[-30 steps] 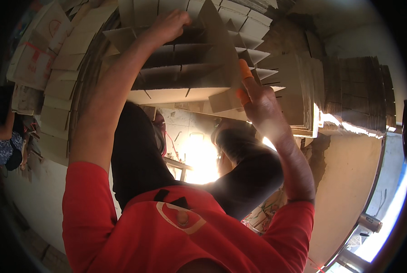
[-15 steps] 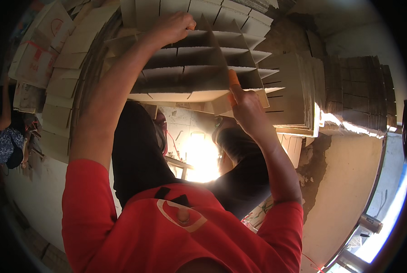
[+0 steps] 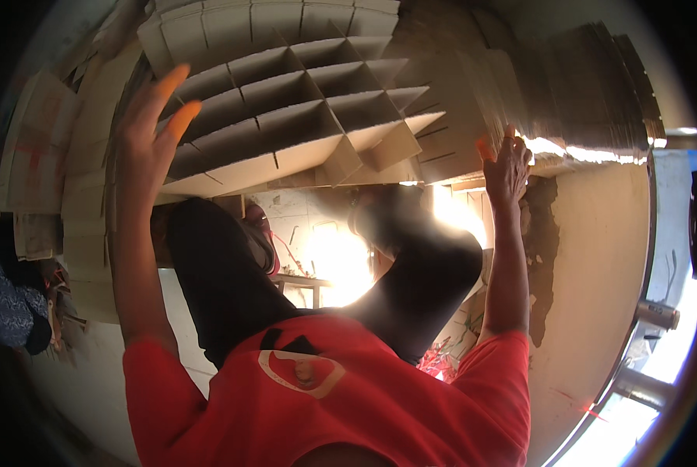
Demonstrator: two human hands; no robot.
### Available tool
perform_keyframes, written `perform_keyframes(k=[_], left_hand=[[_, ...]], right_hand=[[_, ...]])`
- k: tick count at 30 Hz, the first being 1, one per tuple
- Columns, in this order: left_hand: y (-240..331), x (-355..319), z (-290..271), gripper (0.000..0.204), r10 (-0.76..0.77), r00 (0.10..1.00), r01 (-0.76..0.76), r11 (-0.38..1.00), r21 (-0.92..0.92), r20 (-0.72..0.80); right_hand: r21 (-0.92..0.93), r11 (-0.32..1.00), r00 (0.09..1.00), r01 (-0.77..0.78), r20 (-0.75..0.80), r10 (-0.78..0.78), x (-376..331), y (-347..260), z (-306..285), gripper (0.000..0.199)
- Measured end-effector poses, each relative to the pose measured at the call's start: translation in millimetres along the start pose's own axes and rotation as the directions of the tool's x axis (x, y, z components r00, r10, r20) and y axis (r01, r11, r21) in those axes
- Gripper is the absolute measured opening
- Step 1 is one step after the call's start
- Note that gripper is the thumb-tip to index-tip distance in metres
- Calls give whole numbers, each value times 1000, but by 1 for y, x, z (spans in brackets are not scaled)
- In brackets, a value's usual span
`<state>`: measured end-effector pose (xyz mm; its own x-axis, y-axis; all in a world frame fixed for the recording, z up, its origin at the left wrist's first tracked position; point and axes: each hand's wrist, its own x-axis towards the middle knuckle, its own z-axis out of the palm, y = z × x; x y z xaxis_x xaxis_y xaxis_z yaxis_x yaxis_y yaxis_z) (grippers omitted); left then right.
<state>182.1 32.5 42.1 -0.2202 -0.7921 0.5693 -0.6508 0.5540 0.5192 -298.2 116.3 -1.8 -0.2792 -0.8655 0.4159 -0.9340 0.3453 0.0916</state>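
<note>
In front of me lies a cardboard divider grid (image 3: 294, 117), its slotted strips crossed into several open cells. My left hand (image 3: 147, 128) is raised by the left end of the grid, thumb and finger spread, with orange covers on those two tips. Nothing is between its fingers; whether it touches the cardboard I cannot tell. Away to the right, my right hand (image 3: 507, 173) reaches to the near edge of a stack of cardboard sheets (image 3: 481, 97). Its fingers are stretched out, with orange on one tip, and no piece shows in its grasp.
Slotted cardboard strips (image 3: 271, 22) stand in a row behind the grid. More cardboard piles (image 3: 598, 93) are at the far right, and cartons (image 3: 41, 148) are stacked at the left. Another person's patterned clothing (image 3: 10, 300) shows at the left edge. Bright light glares between my legs.
My right hand has let go of a strip at the grid and moved right to the sheet stack. My left hand has come off the grid's far side to its left end.
</note>
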Motion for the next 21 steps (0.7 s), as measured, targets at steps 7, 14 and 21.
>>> perform_keyframes(k=[7,14,21], left_hand=[[37,-53,-8,39,-9,988,0,998,57,152],[-7,-75,33,17,11,961,-2,999,-32,275],[1,-68,45,19,-36,948,57,997,-56,315]], right_hand=[[130,991,988,-2,152,-18,8,40,38,44],[101,987,985,-125,135,111,15,4,4,20],[490,869,973,66,-225,53,21,-44,-77,17]])
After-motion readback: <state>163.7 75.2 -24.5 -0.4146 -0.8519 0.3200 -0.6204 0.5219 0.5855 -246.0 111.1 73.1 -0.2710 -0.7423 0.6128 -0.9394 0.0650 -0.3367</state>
